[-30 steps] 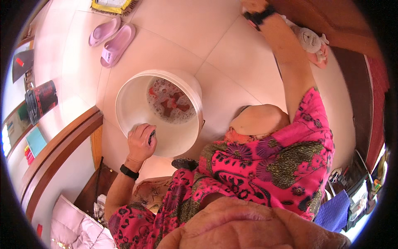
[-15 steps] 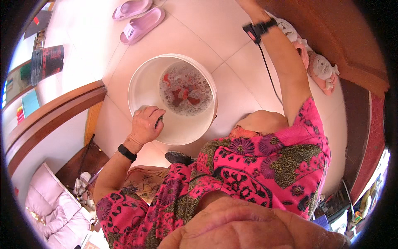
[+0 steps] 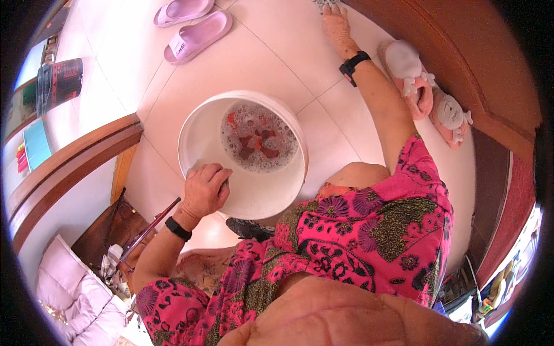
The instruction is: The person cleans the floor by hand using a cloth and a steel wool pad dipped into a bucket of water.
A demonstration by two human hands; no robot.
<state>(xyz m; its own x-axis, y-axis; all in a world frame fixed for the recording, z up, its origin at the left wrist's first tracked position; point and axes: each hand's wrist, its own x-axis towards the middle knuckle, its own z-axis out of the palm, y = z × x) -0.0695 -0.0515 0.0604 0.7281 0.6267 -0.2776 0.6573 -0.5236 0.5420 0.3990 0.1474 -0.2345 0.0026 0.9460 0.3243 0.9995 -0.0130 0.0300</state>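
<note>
A white bucket (image 3: pixel 242 212) stands on the tiled floor in front of me, with foamy water (image 3: pixel 254 115) and reddish pieces (image 3: pixel 259 141) at its bottom. My left hand (image 3: pixel 205 189) is closed on the bucket's near left rim, its fingers curled and a dark wristband on the wrist. My right arm stretches far forward along the wooden furniture. At the picture's top edge my right hand (image 3: pixel 337 29) presses its fingers on a grey, textured cloth-like piece (image 3: pixel 326 4), which is partly cut off. A black band with a small device sits on the right wrist.
Purple slippers (image 3: pixel 199 37) lie at the far left of the bucket. Pink plush slippers (image 3: pixel 412 78) stand along the brown wooden furniture (image 3: pixel 461 63) at right. A wooden frame edge (image 3: pixel 75 164) runs on the left, with a dark bin (image 3: pixel 60 86) beyond. A pale padded item (image 3: pixel 72 282) lies lower left.
My right hand, cut off at the top before, now shows more fully, and the grey piece has come into view. The view has shifted slightly. My left hand stays on the rim.
</note>
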